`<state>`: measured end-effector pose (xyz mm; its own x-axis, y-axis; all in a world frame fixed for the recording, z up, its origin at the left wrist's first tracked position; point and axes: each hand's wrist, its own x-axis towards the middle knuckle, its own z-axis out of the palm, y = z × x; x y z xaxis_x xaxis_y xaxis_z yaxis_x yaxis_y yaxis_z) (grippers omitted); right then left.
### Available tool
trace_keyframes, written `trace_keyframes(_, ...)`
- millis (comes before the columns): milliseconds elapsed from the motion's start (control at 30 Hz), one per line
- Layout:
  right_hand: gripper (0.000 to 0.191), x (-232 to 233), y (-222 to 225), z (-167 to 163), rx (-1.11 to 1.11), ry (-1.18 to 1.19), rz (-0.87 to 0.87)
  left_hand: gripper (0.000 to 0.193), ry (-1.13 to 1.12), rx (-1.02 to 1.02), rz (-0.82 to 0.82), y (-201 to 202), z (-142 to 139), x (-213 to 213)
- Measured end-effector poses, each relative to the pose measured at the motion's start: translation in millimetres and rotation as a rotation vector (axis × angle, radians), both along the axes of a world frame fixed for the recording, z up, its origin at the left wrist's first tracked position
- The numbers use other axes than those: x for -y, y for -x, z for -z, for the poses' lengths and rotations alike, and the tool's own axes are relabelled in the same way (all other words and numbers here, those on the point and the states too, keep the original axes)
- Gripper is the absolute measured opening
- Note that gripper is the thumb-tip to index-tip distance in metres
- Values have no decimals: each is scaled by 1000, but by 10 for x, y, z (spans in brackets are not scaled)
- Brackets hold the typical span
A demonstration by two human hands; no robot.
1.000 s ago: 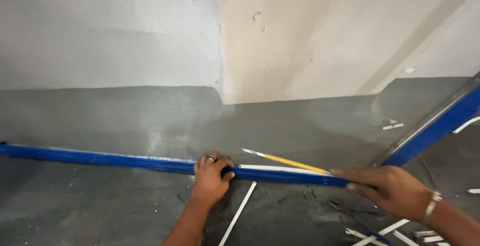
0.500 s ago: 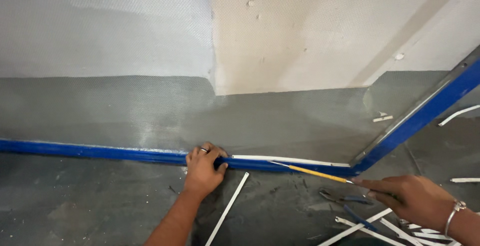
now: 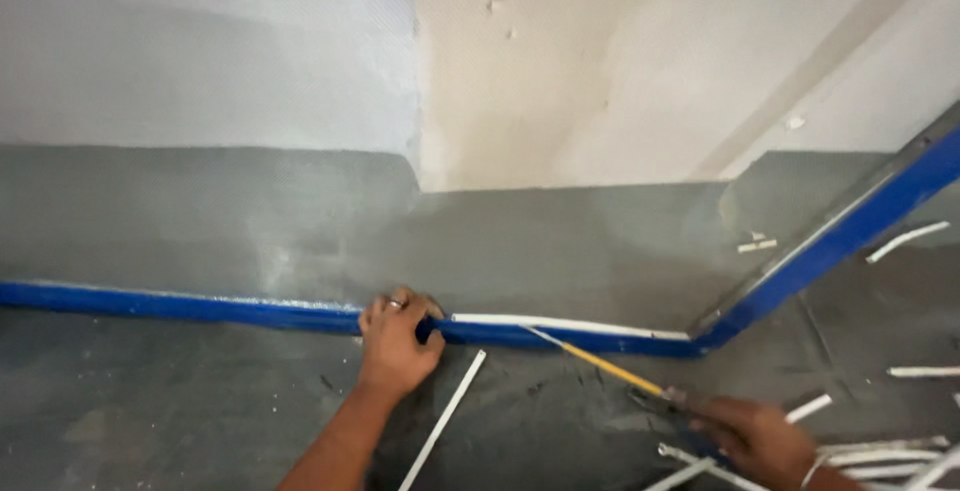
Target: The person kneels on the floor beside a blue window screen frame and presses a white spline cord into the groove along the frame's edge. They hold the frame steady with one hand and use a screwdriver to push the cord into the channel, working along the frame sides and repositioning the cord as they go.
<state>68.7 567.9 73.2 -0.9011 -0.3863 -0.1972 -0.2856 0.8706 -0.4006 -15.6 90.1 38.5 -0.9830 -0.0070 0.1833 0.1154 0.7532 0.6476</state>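
1. My right hand (image 3: 752, 439) is nearest, low at the right edge of view. Its fingers are closed around the handle end of a thin yellow-shafted tool (image 3: 600, 368). The exact grip is blurred.
2. The yellow-shafted tool slants up and left from that hand. Its tip meets the blue strip (image 3: 200, 307) just right of my left hand.
3. Loose white strips (image 3: 443, 418) lie on the grey floor (image 3: 150, 411). One lies just beside my left wrist; several more are scattered around my right hand.
4. My left hand (image 3: 397, 339) rests on the blue strip. Its fingers are curled and pressed together over the strip's top edge. A ring shows on one finger.
5. The blue strip runs along the foot of the wall (image 3: 200, 71), from the left edge to a corner at the right. There it turns and rises toward the upper right.
6. A white edge (image 3: 560, 324) shows along the strip's top between my left hand and that corner.
7. Beyond, the wall is grey below, pale grey and cream above.
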Motion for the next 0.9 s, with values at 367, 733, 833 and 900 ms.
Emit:
trace_keyframes(367,58,-151,317,-370,245,-369,64,22,-28,19,-3,-19,-64,16)
trace_keyframes(733,85,-156,11,885,-262,-322,-88,28,7,-6,-17,-6,-7,12)
trace_keyframes(833,86,-181,-10,854,-244,-341,-73,27,1,25,-15,-20,-33,15)
trace_keyframes(900,87,-148,52,673,-276,-290,-141,27,18,77,-15,-17,-60,15)
